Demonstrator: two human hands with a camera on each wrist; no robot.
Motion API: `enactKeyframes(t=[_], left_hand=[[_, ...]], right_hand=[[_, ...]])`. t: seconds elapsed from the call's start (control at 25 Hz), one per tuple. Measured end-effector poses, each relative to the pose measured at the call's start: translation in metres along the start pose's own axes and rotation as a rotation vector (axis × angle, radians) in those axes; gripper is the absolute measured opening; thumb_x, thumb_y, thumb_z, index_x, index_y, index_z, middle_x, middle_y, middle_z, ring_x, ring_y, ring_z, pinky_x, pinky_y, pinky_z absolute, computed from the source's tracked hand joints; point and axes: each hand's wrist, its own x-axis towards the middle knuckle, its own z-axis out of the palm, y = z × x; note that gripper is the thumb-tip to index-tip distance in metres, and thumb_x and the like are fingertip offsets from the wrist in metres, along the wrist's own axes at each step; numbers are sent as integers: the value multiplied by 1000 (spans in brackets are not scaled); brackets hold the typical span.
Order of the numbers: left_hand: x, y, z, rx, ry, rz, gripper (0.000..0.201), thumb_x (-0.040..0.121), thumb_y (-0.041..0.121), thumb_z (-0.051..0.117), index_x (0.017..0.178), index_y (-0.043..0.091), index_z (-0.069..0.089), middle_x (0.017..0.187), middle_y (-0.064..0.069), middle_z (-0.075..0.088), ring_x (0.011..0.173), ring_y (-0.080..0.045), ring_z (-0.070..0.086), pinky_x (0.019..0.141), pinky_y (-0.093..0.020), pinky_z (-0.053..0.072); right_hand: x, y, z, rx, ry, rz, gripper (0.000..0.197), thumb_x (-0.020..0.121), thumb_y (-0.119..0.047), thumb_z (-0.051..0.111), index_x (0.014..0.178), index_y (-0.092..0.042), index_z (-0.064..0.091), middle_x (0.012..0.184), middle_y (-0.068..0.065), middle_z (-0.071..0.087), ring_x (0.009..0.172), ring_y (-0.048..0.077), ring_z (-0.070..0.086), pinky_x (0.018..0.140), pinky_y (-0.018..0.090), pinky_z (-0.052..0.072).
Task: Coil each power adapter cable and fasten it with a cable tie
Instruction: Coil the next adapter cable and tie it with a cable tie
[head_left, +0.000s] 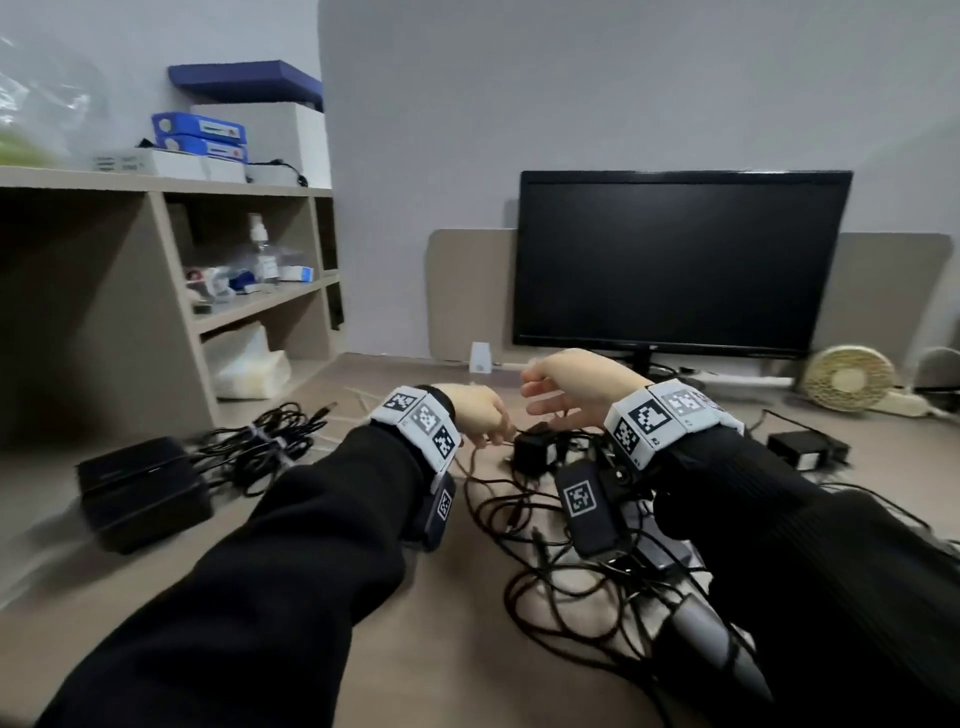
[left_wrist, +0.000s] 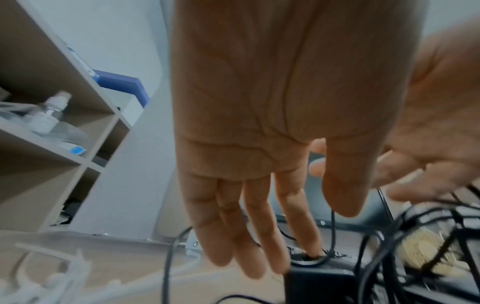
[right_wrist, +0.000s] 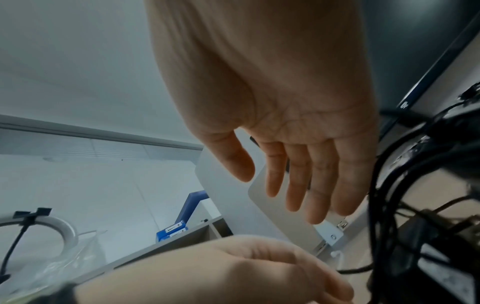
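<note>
The desk (head_left: 457, 597) looked like matt beige laminate. The tangled cables (head_left: 550, 561) had smooth black rubbery sheaths, the adapter (head_left: 531, 451) matt black plastic (slightly blurred). The monitor (head_left: 675, 260) screen was dark and matt, the sleeves (head_left: 291, 571) black cloth.

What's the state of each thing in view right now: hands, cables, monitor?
left hand: open, fingers straight, over a black power adapter
right hand: open, holding nothing
loose cables: tangled, uncoiled, no tie
cable bundle: coiled, fastened with white ties, lying by the shelf
white cable ties: unused, loose on the desk
monitor: screen dark
</note>
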Motion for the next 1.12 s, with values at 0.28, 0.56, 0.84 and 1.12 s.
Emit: enactKeyframes(t=[0.28,0.56,0.84,1.12], left_hand=[[65,32,22,244,43,-46,57,72,47,67,109,4,64,118,-16,65,112,-32,59,99,-39,45],[55,24,8,24,158,-68,51,82,33,64,121,17,35,115,-13,59,102,-27,60,90,-41,48],[5,18,-14,-215,729,448,56,72,15,74,107,24,31,108,4,64,96,-16,61,78,-31,50],[-2,39,-17,-367,790,665,55,78,9,73,113,26,34,127,6,51,115,-7,54,89,-28,52]], right_hand=[[3,17,-31,60,2,-8,23,94,-17,53,115,-7,57,98,5,60,78,17,60,70,30,50],[12,31,-35,83,48,-83,18,94,-13,51,110,-10,59,102,6,59,87,16,57,74,26,47],[26,24,-25,-2,266,-434,42,85,-14,63,125,-18,53,119,-2,57,99,9,56,80,19,46],[12,25,-66,284,249,-571,42,88,-15,66,125,-18,47,113,9,62,98,19,64,77,30,54]])
